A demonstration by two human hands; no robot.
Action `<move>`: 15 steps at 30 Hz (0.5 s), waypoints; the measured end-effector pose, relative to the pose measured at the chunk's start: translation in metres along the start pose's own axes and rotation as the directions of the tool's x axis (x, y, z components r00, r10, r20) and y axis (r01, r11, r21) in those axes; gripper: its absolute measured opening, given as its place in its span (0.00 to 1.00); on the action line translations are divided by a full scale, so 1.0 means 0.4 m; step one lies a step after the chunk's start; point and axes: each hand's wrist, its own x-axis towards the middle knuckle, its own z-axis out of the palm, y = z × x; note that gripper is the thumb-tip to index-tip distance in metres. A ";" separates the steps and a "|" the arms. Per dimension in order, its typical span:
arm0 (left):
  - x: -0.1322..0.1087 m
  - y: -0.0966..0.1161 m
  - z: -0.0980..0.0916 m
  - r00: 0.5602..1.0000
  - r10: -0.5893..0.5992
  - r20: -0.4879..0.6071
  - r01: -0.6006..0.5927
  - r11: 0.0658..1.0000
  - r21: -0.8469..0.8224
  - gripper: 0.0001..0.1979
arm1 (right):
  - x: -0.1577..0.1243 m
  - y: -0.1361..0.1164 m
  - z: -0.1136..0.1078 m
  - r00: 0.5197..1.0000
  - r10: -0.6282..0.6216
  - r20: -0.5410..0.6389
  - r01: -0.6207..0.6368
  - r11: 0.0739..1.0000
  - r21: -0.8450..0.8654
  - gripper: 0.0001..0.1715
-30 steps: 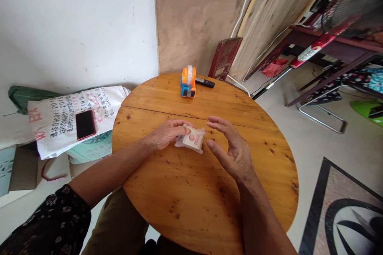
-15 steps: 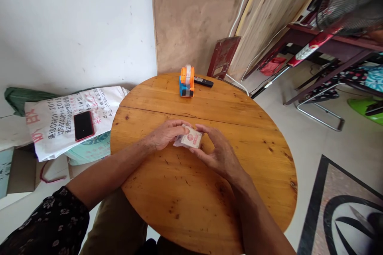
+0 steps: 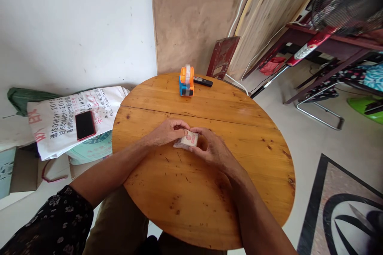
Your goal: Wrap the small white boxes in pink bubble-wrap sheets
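A small clear plastic packet point(image 3: 188, 140) with a white and red label lies on the round wooden table point(image 3: 209, 191), near its middle. My left hand point(image 3: 166, 131) pinches the packet's left end with curled fingers. My right hand point(image 3: 211, 149) has closed round its right end, thumb on top. Both hands rest on the tabletop and cover much of the packet.
An orange and blue tape dispenser point(image 3: 186, 81) and a dark remote point(image 3: 203, 81) sit at the table's far edge. A red phone point(image 3: 85, 125) lies on a printed white sack point(image 3: 68, 121) to the left. A red chair point(image 3: 223, 57), cables and a fan stand to the right.
My right hand, open and apart from the packet a second ago, moved left and closed on its right end. The packet now lies flatter between both hands.
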 end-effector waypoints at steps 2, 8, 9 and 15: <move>0.003 -0.007 -0.003 1.000 0.008 -0.007 -0.008 1.000 0.003 0.11 | -0.001 0.001 0.000 1.000 -0.011 -0.002 0.011 1.000 -0.004 0.24; 0.009 -0.021 -0.009 1.000 0.014 -0.014 -0.014 1.000 0.016 0.11 | -0.002 0.003 0.000 0.999 -0.048 0.006 0.048 0.999 0.005 0.21; 0.010 -0.021 -0.009 1.000 0.013 -0.021 -0.013 1.000 0.016 0.11 | -0.002 0.004 0.000 0.999 -0.046 0.010 0.046 0.999 0.003 0.21; 0.010 -0.017 -0.007 1.000 0.009 -0.018 -0.009 1.000 0.019 0.11 | -0.002 0.007 0.004 0.999 -0.035 0.015 0.035 0.999 -0.001 0.23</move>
